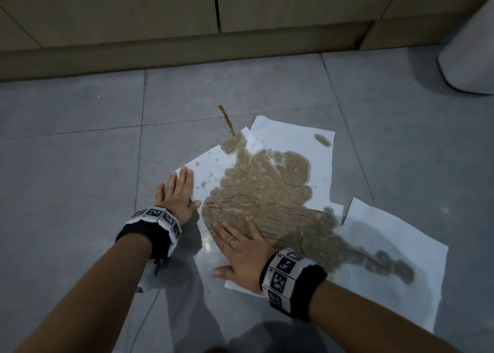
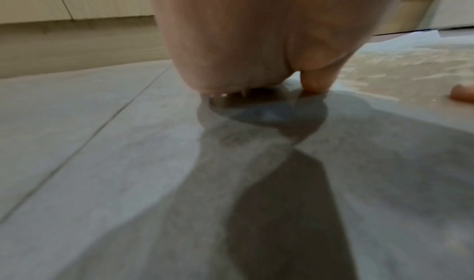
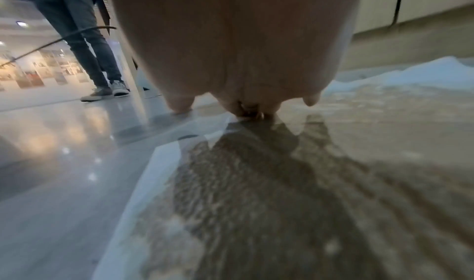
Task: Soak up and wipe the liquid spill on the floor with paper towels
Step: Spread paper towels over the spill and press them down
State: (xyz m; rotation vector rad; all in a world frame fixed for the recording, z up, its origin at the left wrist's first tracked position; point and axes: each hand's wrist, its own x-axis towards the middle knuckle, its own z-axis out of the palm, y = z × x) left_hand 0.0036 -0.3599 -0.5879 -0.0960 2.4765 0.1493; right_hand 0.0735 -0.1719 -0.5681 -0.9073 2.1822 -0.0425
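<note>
Several white paper towels lie overlapped on the grey tile floor, soaked brown across the middle by the spill. A thin brown streak of liquid runs bare on the floor beyond their far edge. My left hand lies flat with straight fingers, its tips on the left corner of a towel. My right hand presses flat on the wet near part of the towels, fingers spread. In the right wrist view the soaked towel fills the floor under the palm. The left wrist view shows my palm over bare floor.
Wooden cabinet fronts with a kickboard run along the far side. A pale grey rounded bin stands at the far right. A person in jeans and sneakers stands off to the left. Bare tile floor spreads left of the towels.
</note>
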